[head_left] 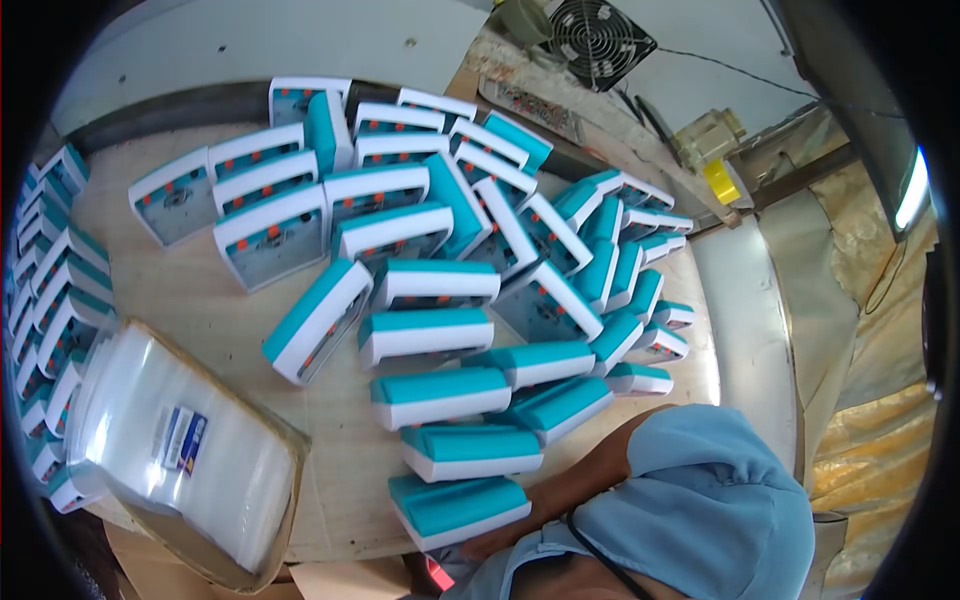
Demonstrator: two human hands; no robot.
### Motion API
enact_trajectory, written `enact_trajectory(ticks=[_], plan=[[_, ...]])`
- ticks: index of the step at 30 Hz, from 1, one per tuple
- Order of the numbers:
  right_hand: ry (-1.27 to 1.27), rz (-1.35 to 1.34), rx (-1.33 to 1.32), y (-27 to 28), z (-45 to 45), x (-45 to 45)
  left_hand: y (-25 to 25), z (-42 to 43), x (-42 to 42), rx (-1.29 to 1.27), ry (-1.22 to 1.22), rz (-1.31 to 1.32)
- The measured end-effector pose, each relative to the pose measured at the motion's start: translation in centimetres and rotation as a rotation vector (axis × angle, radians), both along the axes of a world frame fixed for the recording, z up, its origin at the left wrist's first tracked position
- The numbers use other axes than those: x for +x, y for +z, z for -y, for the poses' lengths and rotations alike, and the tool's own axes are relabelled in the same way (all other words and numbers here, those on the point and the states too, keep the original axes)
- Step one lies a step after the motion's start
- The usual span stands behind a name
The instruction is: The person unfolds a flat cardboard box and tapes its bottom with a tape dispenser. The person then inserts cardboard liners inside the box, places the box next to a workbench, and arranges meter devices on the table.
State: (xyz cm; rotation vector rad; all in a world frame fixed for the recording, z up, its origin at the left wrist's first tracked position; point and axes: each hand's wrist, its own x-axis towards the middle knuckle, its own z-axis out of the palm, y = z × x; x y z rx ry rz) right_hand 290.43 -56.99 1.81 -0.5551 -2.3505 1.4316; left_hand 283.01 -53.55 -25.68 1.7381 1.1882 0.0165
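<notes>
My right arm in a light blue sleeve reaches left across the bottom of the view. My right hand [485, 543] is just below a teal and white plastic case [460, 510] at the near table edge; its fingers are hidden, so I cannot tell whether it grips anything. A small red piece [438, 573] shows under that case. Beside it is a dark sliver, apparently part of my left hand [418, 573], mostly cut off. More teal and white cases [470, 447] lie close by in a loose column.
Many similar cases [270, 240], some showing orange parts inside, spread over the table [170, 290]. Others stand stacked at the far left [70, 280]. A box of clear plastic bags [215, 430] sits at the near left. A black fan [597, 40] and yellow tape [722, 183] are beyond.
</notes>
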Motion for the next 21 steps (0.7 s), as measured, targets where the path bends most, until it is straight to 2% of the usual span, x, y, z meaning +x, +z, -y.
enact_trajectory(ticks=[3,4,5,7,8,10,11,13,14,16,17,19,20,21], plan=[[0.03,-0.07,-0.119,1.0,-0.9,-0.2,1.7,0.4,0.2,-0.002,0.067,0.046],[-0.054,-0.218,0.106,0.0,-0.4,-0.6,2.3,0.9,-0.1,-0.009,0.087,0.055],[-0.059,-0.226,0.107,0.1,-0.4,-0.5,2.8,1.1,-0.4,-0.013,0.111,0.062],[0.073,0.134,-0.663,1.5,-1.2,-0.5,4.0,1.4,-0.9,-0.016,0.166,0.082],[0.072,0.134,-0.66,1.4,-1.0,-0.6,4.7,1.5,-0.8,-0.018,0.193,0.098],[-0.191,0.106,-0.831,0.8,0.3,-1.3,6.5,2.3,-1.1,-0.029,0.232,0.123],[-0.201,0.093,-0.827,0.4,0.3,-1.1,7.4,2.5,-1.5,-0.028,0.246,0.132],[0.116,0.084,0.314,-0.1,0.1,-1.0,8.9,2.7,-2.7,-0.016,0.273,0.142],[0.101,0.07,0.328,-0.2,0.1,-1.1,9.5,2.8,-3.5,-0.004,0.287,0.144],[0.298,0.153,0.386,0.6,-0.7,-0.9,10.5,3.1,-4.6,0.024,0.317,0.151],[0.283,0.145,0.407,0.7,-0.8,-0.7,10.9,3.4,-4.9,0.042,0.333,0.158],[0.107,-0.036,0.65,0.4,-0.7,-0.6,11.5,4.1,-5.3,0.081,0.362,0.174],[0.09,-0.029,0.73,-0.1,-0.4,-0.7,11.7,4.5,-5.8,0.105,0.372,0.179],[0.122,-0.006,0.693,0.3,-0.5,-0.7,11.9,5.0,-6.3,0.13,0.38,0.184]])
